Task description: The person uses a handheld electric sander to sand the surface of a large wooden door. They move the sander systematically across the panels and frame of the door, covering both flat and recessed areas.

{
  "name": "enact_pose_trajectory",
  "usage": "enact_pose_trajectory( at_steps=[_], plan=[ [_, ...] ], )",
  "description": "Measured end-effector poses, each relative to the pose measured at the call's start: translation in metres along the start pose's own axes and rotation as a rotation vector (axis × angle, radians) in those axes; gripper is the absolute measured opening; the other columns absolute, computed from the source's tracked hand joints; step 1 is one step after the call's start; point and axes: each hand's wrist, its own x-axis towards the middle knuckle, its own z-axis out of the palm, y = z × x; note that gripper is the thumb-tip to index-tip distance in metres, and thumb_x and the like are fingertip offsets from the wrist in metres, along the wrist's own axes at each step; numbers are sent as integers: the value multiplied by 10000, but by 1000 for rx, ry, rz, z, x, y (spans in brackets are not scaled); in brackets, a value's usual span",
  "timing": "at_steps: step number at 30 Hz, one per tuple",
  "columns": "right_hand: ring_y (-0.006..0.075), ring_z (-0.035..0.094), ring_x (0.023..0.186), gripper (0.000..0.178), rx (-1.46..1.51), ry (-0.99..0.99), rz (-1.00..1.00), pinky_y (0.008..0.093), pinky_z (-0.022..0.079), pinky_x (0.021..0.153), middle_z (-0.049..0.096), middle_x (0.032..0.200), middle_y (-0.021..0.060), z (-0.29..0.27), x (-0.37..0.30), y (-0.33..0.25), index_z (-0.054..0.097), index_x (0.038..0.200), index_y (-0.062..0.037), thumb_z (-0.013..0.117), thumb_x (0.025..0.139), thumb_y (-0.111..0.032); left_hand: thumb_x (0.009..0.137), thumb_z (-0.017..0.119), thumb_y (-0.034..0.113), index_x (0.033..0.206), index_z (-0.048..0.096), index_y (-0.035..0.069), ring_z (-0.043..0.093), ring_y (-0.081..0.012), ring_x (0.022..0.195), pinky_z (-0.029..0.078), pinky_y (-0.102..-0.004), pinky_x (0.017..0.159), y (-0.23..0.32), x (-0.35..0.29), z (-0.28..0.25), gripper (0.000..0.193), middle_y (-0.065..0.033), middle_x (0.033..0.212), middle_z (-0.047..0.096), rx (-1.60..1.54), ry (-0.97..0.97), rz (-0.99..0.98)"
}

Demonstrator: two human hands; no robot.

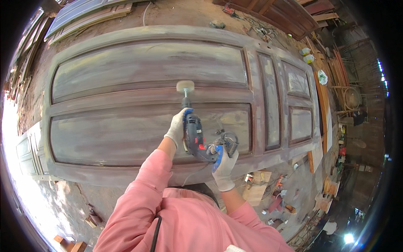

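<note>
A dark blue-black power drill [194, 132] is held over a large panelled wooden door [168, 94] that lies flat before me. On its chuck sits a round, pale sanding or buffing wheel [185, 86], blurred at its rim, at the moulding between the two long panels. My left hand [179, 124], in a white glove with blue patches, is wrapped round the drill's front, behind the chuck. Gloved the same way, my right hand [224, 166] closes round the rear handle, beside a coiled black cable [228, 142]. The door's surface is streaked grey and brown.
More door panels [79, 19] lie at the far left, and a brown panelled door [275, 14] at the far right. Wood boards [322, 109] stand along the door's right end. Tools and scraps [279, 197] litter the ground at near right. Wood blocks [69, 243] lie at lower left.
</note>
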Motion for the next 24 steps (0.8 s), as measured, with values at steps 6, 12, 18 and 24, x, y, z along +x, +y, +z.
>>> enact_pose_trajectory(
  at_steps=[6, 12, 18, 24],
  plan=[
    [172, 585, 643, 130, 100, 83, -39, 323, 511, 618, 622, 804, 77, -85, 55, -46, 620, 996, 39, 563, 882, 62, 879, 671, 394, 824, 669, 110, 631, -207, 589, 548, -360, 598, -76, 52, 93, 289, -53, 713, 673, 185, -63, -82],
    [231, 583, 637, 98, 96, 127, -14, 399, 519, 635, 582, 740, 100, -140, 91, -81, 593, 929, 37, 583, 833, 48, 885, 677, 343, 911, 708, 74, 649, -194, 630, 537, -354, 603, -123, 76, 139, 272, -65, 769, 686, 168, -18, -68],
    [171, 634, 694, 184, 140, -14, -8, 314, 531, 658, 659, 846, 79, -168, 111, -76, 626, 1063, 19, 596, 887, 63, 866, 694, 323, 934, 704, 77, 665, -212, 622, 566, -372, 612, -134, 94, 144, 256, -76, 766, 694, 78, -65, -54],
    [164, 612, 676, 94, 57, 207, -84, 315, 527, 663, 628, 785, 65, -214, 154, -117, 636, 972, 22, 609, 882, 28, 900, 667, 376, 882, 701, 96, 661, -210, 647, 551, -362, 636, -178, 138, 214, 282, -63, 753, 700, 196, -100, -66]
  ],
)
